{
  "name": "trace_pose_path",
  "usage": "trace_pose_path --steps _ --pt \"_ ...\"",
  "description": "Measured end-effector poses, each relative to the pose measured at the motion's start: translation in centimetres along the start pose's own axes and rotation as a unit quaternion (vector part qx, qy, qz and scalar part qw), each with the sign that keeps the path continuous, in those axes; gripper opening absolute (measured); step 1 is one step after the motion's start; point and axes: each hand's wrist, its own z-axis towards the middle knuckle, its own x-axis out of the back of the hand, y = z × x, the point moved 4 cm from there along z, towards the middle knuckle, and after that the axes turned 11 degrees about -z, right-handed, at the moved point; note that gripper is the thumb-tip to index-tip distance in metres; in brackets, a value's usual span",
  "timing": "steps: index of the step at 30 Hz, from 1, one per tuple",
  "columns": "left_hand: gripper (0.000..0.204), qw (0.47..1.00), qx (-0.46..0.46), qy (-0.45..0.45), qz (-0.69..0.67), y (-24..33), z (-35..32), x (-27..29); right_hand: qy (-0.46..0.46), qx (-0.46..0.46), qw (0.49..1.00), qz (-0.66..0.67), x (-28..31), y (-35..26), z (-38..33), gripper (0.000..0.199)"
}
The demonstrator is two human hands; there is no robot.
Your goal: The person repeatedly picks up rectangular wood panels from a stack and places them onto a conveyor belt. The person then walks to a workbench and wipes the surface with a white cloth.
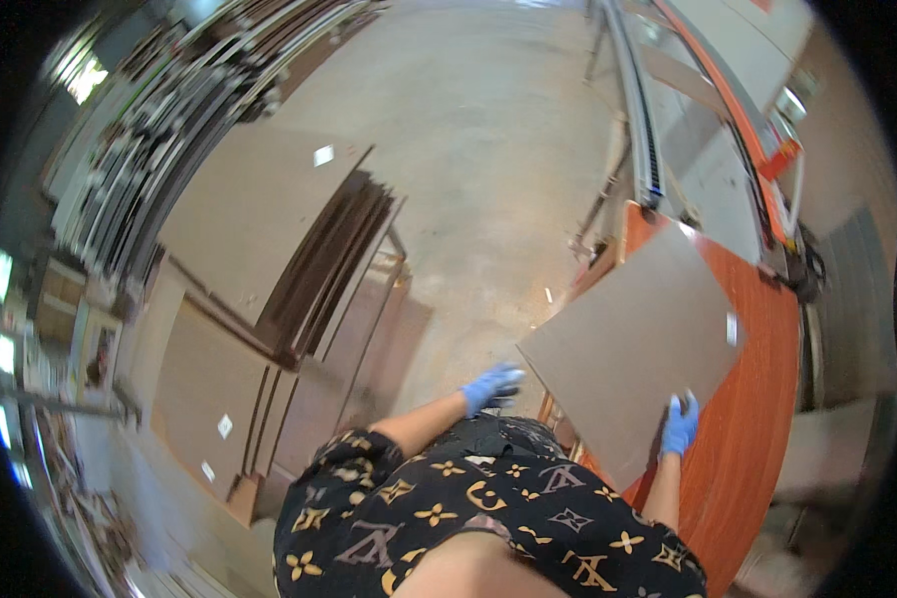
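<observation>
Head view, looking down. Both hands wear blue gloves.

Right hand [680, 424]: clasps the near edge of a flat grey-brown panel [633, 344], fingers curled over the edge. The panel spreads up and to the left of this hand. Large, rectangular, thin, matte, plain-faced, one small pale sticker near its far-right edge. It lies tilted across an orange-brown counter [757, 419], which runs beyond and to the right of the right hand; the panel's left corner overhangs the counter edge toward the floor.

Left hand [490, 386]: just beside the panel's overhanging left corner, to its left. Fingers spread and partly curled; blurred, so I cannot tell whether it touches the panel or grips anything.

Beyond the panel, further from the right hand: a long machine rail [648, 130] with an orange frame, running away from the person.

Far left of the left hand, across the concrete floor [468, 149]: stacks of similar grey-brown boards [249, 219] with dark-edged sheets between them, lying flat, some with small white labels. Further left, racks of stored sheets, blurred.

Person's dark patterned shirt fills the lower edge.
</observation>
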Motion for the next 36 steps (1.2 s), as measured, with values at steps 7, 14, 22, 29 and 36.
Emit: trace_pose_path --steps 7,14,22,29,36 --pt "0.046 0.994 -0.028 -0.048 -0.095 -2.3 2.0 -3.2 0.104 -0.052 0.989 -0.094 -0.3 6.6 -4.3 0.057" --pt "0.046 0.976 -0.212 0.036 -0.039 0.2 -9.0 -1.1 -0.246 -0.236 0.822 0.456 -3.2 5.2 -5.4 0.054" --pt "0.035 0.857 -0.425 0.285 -0.064 0.4 -29.3 9.4 -0.53 -0.079 0.705 0.465 -12.9 -14.4 -14.6 0.055" --pt "0.035 0.655 -0.613 0.341 -0.283 -11.8 -44.1 15.1 -0.65 0.019 0.664 0.37 -21.4 -30.3 -28.8 0.041" --pt "0.044 0.521 -0.625 0.399 -0.423 -23.3 -48.0 14.2 -0.82 0.119 0.527 0.19 -25.5 -37.7 -46.3 0.036"
